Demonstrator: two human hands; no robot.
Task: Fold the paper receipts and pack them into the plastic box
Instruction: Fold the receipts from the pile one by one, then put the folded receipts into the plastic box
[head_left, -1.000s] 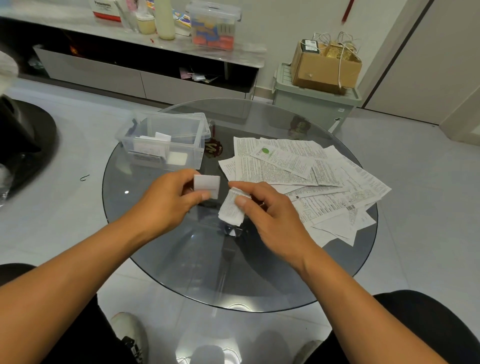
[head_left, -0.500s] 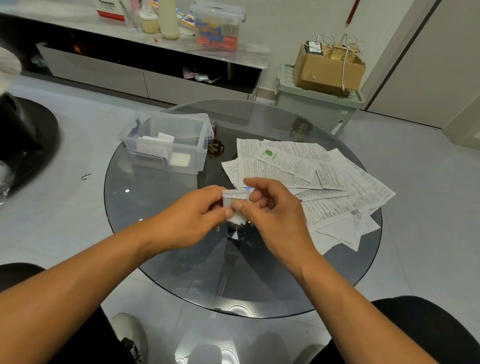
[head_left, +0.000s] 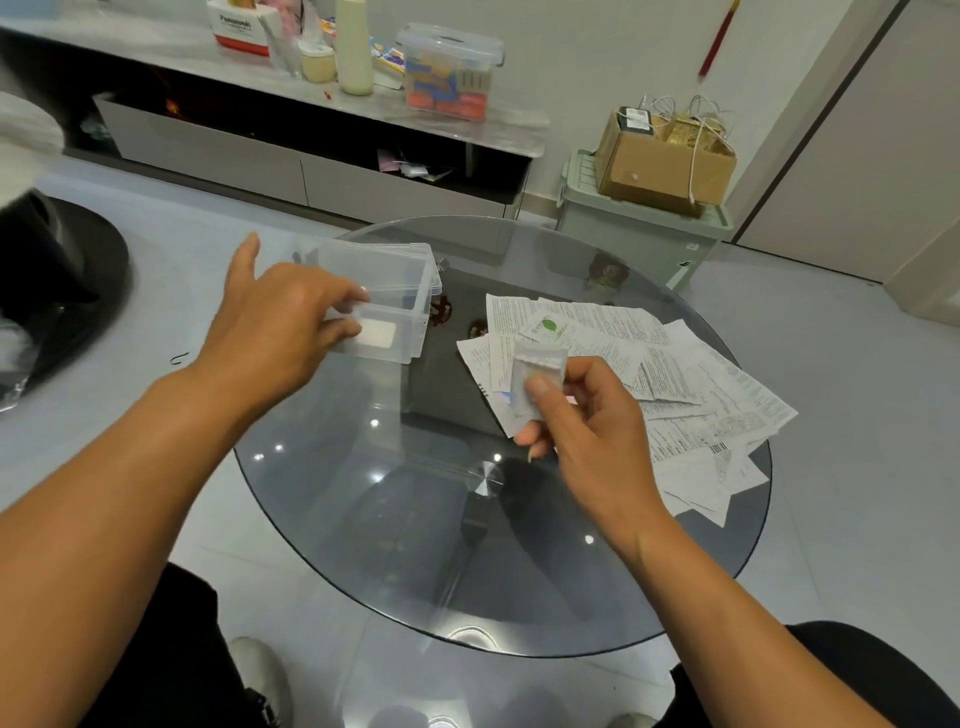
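— Where are we now?
— We pack. Our left hand (head_left: 270, 322) reaches over the plastic box (head_left: 395, 301); if it grasps anything, we cannot tell. Our right hand (head_left: 576, 415) pinches a folded receipt (head_left: 535, 374).
— Next?
— We think this receipt must go inside the box, then another from the pile of receipts (head_left: 675, 374).

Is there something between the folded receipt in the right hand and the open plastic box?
Only the left hand, whose fingers reach over the near rim of the plastic box. The glass between the box and the folded receipt, pinched by the right hand, looks bare.
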